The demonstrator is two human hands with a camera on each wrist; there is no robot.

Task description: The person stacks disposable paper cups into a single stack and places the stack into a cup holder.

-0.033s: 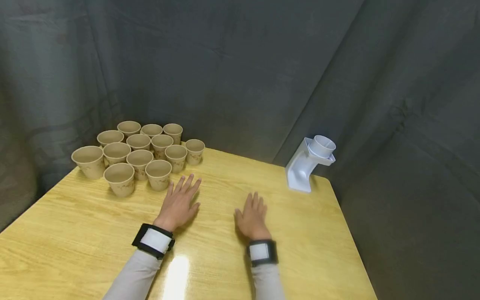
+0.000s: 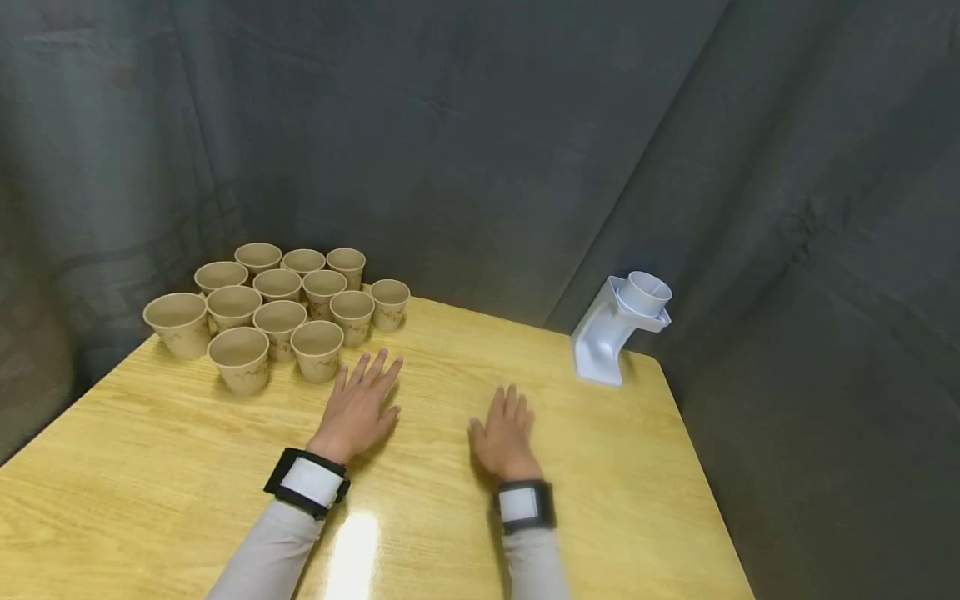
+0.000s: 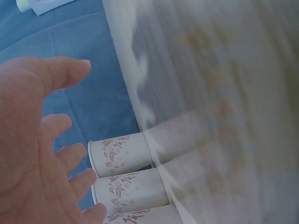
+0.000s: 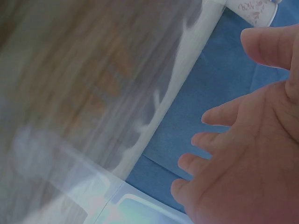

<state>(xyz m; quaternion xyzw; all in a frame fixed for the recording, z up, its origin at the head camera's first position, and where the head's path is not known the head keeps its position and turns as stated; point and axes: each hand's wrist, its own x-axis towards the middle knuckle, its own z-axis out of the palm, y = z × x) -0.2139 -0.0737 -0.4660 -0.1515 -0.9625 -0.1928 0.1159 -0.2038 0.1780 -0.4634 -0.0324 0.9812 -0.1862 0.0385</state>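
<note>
Two hands reach out, palms down, over a table (image 2: 427, 508) of cups.
The left hand (image 2: 351, 418) slants forward and inward, its fingers straight and spread, holding nothing, just beside the nearest of thirteen beige cups (image 2: 280, 336); these stand upright, grouped at the table's far left, mouths up with inner walls showing, though their bottoms are hard to make out. The right hand (image 2: 506, 437) has extended fingers, also holding nothing, apart from a white stand (image 2: 597, 342) at far right, a round white piece (image 2: 644, 293) seated in its top.

Curtained-off work corner (home or lab, unclear), dark drapes (image 2: 465, 150) behind and beside a wood-grain table (image 2: 637, 500)
</note>
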